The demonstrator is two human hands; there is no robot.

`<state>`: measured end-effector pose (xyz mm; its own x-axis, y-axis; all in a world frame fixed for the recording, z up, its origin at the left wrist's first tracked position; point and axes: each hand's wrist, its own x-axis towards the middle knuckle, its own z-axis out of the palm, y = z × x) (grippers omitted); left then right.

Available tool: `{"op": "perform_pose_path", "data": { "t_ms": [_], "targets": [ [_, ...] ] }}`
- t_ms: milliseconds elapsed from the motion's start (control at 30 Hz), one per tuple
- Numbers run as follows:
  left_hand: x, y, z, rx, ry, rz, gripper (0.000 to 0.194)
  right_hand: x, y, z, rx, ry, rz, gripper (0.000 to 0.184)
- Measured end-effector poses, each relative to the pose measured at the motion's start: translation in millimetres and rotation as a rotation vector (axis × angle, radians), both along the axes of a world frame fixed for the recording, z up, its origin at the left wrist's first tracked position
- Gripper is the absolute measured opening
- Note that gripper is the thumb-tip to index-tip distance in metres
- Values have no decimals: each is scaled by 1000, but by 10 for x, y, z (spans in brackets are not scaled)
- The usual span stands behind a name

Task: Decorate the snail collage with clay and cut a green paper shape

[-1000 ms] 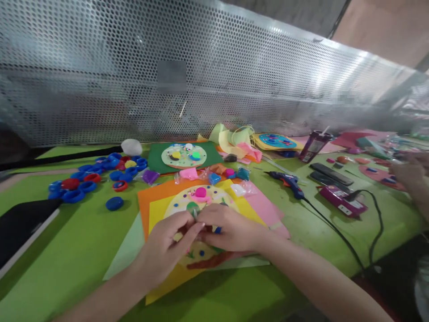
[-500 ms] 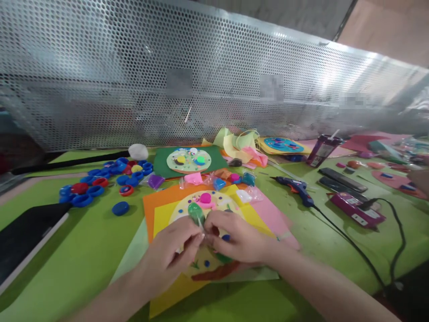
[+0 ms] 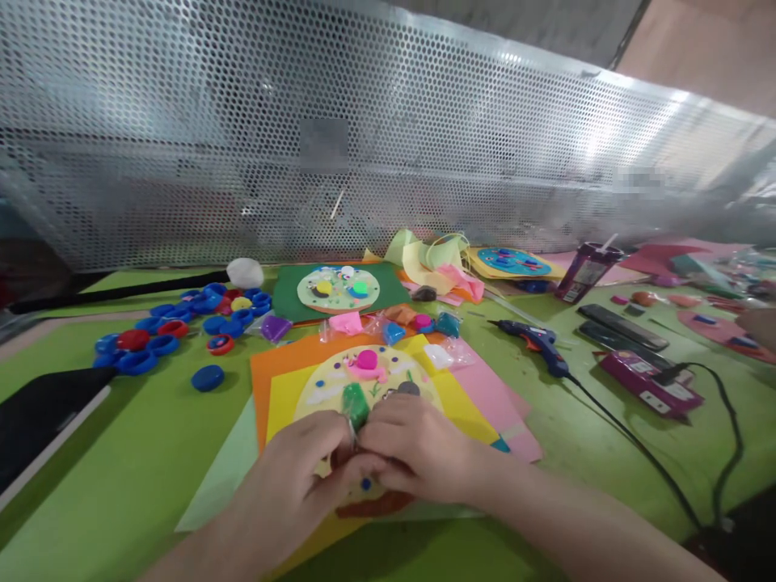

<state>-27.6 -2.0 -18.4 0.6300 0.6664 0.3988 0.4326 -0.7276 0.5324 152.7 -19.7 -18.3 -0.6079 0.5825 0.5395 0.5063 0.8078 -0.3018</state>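
Green packet pinched above a decorated disc

Two bare hands share one thing: the left hand and the right hand both have their fingertips closed on the lower end of the green packet, a single clear wrapper holding a green lump. It is over the cream disc, nearest of four such discs; the others are a pale disc, a blue disc and a pink disc.

At least four paper sheets show beneath: orange, yellow, pink, pale green. Just past them lie small clear bags, whose contents include purple, pink and white lumps. One cup has one straw in it; anything else inside is hidden. One glue gun lies near one purple power strip, which has one plug in it. One blue cap sits apart from a cap pile, too overlapped to count.
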Motion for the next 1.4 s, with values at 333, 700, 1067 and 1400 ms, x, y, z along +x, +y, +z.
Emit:
{"op": "perform_pose_path", "data": {
  "t_ms": [333, 700, 1067, 1400],
  "targets": [
    [68, 53, 70, -376, -62, -18, 35, -4, 21, 41, -161, 255, -291, 24],
    [13, 96, 92, -352, -91, -80, 27, 284, 78, 125, -15, -58, -136, 69],
    [0, 144, 46, -26, -340, 243, 21, 317, 104, 51, 101, -84, -186, 28],
    [-2, 140, 44, -94, -121, 254, 87, 269, 114, -3, 190, -61, -234, 20]
  ]
}}
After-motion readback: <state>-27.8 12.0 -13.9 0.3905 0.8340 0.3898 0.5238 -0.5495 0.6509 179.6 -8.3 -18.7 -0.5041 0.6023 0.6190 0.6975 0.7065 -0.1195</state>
